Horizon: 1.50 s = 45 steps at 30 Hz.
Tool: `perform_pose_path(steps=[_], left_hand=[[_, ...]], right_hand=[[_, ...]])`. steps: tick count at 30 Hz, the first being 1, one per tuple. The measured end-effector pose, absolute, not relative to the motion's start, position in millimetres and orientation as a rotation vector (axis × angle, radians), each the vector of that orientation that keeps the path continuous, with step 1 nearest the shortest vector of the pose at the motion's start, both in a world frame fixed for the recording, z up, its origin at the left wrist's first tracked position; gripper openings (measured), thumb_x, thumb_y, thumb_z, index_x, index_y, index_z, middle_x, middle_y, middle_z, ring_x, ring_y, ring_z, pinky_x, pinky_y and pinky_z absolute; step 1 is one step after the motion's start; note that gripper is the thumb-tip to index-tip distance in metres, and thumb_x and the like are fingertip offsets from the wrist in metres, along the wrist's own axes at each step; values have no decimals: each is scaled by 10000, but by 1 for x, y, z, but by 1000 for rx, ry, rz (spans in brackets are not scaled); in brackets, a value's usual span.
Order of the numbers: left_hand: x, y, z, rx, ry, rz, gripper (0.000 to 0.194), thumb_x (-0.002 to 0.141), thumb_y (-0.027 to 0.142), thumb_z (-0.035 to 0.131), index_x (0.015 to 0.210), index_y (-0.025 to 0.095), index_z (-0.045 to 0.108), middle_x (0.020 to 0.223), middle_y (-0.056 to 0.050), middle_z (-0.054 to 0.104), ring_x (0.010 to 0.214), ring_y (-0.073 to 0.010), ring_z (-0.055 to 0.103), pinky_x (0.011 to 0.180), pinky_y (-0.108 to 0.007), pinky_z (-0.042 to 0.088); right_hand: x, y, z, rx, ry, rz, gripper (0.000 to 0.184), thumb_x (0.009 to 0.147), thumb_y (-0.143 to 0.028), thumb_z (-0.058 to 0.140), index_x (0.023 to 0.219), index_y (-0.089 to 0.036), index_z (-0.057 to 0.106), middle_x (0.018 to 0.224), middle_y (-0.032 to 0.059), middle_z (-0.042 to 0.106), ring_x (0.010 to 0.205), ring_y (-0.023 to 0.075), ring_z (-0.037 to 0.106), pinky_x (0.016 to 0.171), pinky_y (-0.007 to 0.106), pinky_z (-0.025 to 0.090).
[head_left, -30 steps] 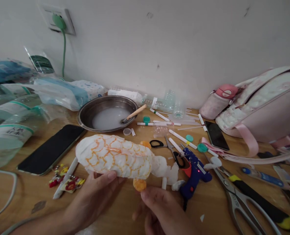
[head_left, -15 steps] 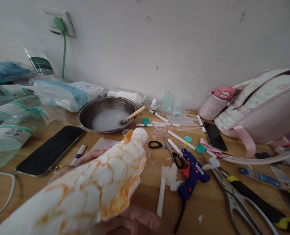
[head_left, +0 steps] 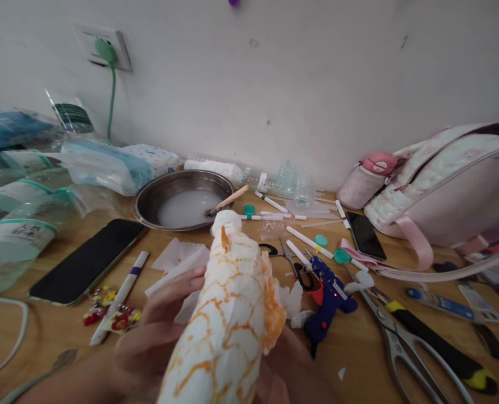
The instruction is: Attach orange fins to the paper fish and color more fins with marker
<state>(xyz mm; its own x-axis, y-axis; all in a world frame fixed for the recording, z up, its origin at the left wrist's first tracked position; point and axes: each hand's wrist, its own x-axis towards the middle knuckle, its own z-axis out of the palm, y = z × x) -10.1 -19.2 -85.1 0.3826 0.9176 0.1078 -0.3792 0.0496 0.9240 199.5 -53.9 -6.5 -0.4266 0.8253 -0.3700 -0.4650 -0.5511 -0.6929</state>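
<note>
A long white papier-mâché figure [head_left: 228,314] with an orange net pattern stands tilted in front of me, its small rounded white end pointing away. An orange flap [head_left: 272,303] sticks out on its right side and a smaller orange tab [head_left: 225,240] near the far end. My left hand [head_left: 160,325] is against its left side, fingers curved along it. Low on the right, my right hand [head_left: 289,365] grips it from below, most of the fingers hidden behind the figure. White tissue pieces [head_left: 177,258] lie just beyond my left hand.
A steel bowl [head_left: 142,210] of cloudy liquid holds a wooden-handled brush [head_left: 234,195]. To the right are a blue glue gun [head_left: 329,297], black-handled scissors [head_left: 291,255] and large metal shears [head_left: 401,342]. A phone [head_left: 89,258], beaded trinkets [head_left: 120,320] and a marker [head_left: 120,297] lie left.
The figure has turned from lying sideways to pointing away from me, then swung right and more upright. Both hands have shifted their hold; an orange ball-like part near the right hand is now hidden.
</note>
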Motion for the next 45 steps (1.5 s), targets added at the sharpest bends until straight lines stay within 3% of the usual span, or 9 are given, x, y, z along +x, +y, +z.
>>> perform_pose_path(steps=[4, 8, 11, 15, 22, 29, 32, 36, 45], left_hand=[[-1, -10, -42, 1811, 613, 1229, 355, 827, 180, 596, 1119, 382, 574, 1297, -21, 567, 1279, -299, 426, 1079, -464, 320], [-1, -3, -37, 1865, 718, 961, 288, 885, 152, 524, 1125, 311, 523, 1234, -62, 608, 1157, -264, 546, 940, -348, 452], [0, 2, -40, 1885, 838, 819, 122, 898, 218, 521, 1008, 262, 549, 974, -31, 671, 898, -217, 629, 788, -272, 494], [4, 6, -39, 1949, 978, 700, 144, 904, 314, 493, 791, 227, 516, 725, 19, 611, 638, -162, 572, 577, -214, 433], [7, 4, -36, 2015, 1089, 516, 226, 896, 405, 504, 772, 217, 495, 668, 22, 583, 584, -159, 549, 511, -223, 355], [10, 4, -34, 1886, 1082, 526, 205, 873, 420, 541, 877, 225, 477, 778, -8, 617, 657, -185, 591, 546, -251, 406], [10, 4, -37, 1871, 1080, 527, 246, 875, 448, 535, 919, 232, 425, 755, 2, 582, 648, -191, 578, 544, -266, 423], [10, 4, -37, 1943, 1076, 502, 245, 883, 422, 521, 959, 235, 381, 700, 37, 531, 589, -173, 527, 531, -269, 403], [8, 0, -32, 2061, 1028, 519, 165, 914, 332, 459, 1008, 238, 362, 660, 61, 507, 526, -147, 497, 476, -237, 379]], right_hand=[[215, -47, -6, -925, -536, 1854, 512, 625, -376, 842, 980, -253, 495, 992, 0, 733, 943, 196, 705, 794, 296, 531], [222, -46, -18, -1040, -617, 1678, 531, 580, -293, 870, 888, -252, 439, 910, -18, 738, 847, 178, 715, 734, 300, 540], [221, -49, -27, -1110, -707, 1643, 533, 610, -332, 852, 910, -252, 419, 959, 4, 725, 916, 185, 702, 811, 328, 537], [216, -53, -26, -1188, -879, 1660, 469, 714, -394, 763, 978, -246, 404, 1021, 55, 700, 979, 224, 683, 834, 349, 540], [224, -58, -17, -1398, -1200, 1510, 360, 822, -420, 605, 1091, -218, 478, 1145, 109, 656, 1037, 231, 654, 890, 372, 509], [265, -45, -4, -2030, -1897, 615, 349, 885, -192, 357, 1113, -180, 621, 1211, 152, 635, 1090, 309, 618, 854, 441, 483], [268, -37, -11, -2147, -2021, 428, 341, 854, -167, 403, 1073, -141, 663, 1042, 193, 706, 950, 351, 674, 750, 455, 501], [262, -42, -20, -2102, -2054, 354, 276, 829, -189, 512, 1048, -183, 681, 933, 144, 748, 814, 298, 713, 659, 367, 509], [260, -46, -2, -2290, -2238, 354, 355, 789, 0, 499, 1034, -190, 672, 994, 74, 726, 936, 245, 693, 808, 341, 524]])
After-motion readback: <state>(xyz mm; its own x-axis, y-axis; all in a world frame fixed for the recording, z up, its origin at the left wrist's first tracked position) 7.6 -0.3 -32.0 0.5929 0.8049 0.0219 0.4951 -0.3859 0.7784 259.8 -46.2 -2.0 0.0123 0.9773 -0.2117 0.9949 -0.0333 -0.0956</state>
